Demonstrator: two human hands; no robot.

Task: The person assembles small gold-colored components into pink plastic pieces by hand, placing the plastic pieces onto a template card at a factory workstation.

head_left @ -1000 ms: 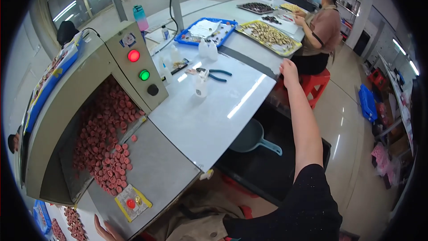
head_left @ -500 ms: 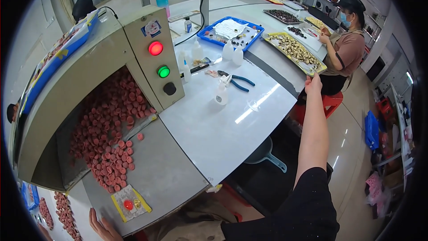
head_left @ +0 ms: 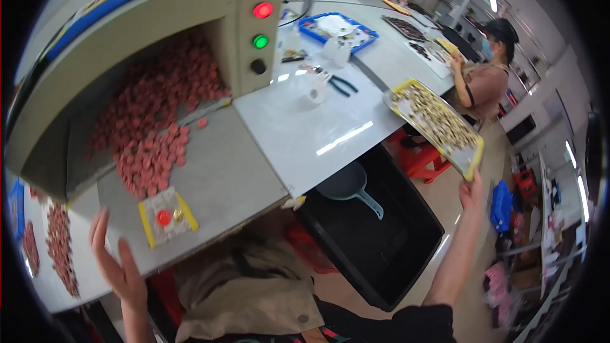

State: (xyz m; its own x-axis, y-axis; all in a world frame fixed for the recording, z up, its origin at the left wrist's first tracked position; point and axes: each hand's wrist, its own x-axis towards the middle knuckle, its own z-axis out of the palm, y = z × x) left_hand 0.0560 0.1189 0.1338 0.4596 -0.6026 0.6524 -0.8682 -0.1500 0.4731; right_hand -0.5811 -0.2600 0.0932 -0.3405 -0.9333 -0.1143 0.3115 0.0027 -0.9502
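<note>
My right hand (head_left: pixel 470 193) grips the near end of a shallow tray (head_left: pixel 469 155) with a yellow-taped rim. Small cream-and-dark pieces (head_left: pixel 435 114) cover most of the tray. The tray is tilted, with its near end out past the table's edge and its far end close to the table. My left hand (head_left: pixel 119 270) is raised in front of the grey work surface, fingers apart, holding nothing. Nearest to it lies a small yellow-edged pad (head_left: pixel 166 232) bearing a red round piece (head_left: pixel 164 217) and a small gold-coloured piece (head_left: pixel 178 215).
Pink round pieces (head_left: pixel 149 127) spill from the arched machine (head_left: pixel 136 16) with lit buttons. Pliers (head_left: pixel 343 87) and a bottle (head_left: pixel 316 91) lie beyond. A pan (head_left: pixel 343 181) rests in a black bin (head_left: pixel 406 241) below. A co-worker (head_left: pixel 486 82) sits behind a red stool (head_left: pixel 422 159).
My right hand has drawn the tray off the table toward me and to the right. My left hand has lifted into fuller view. The view has shifted, showing more of the black bin.
</note>
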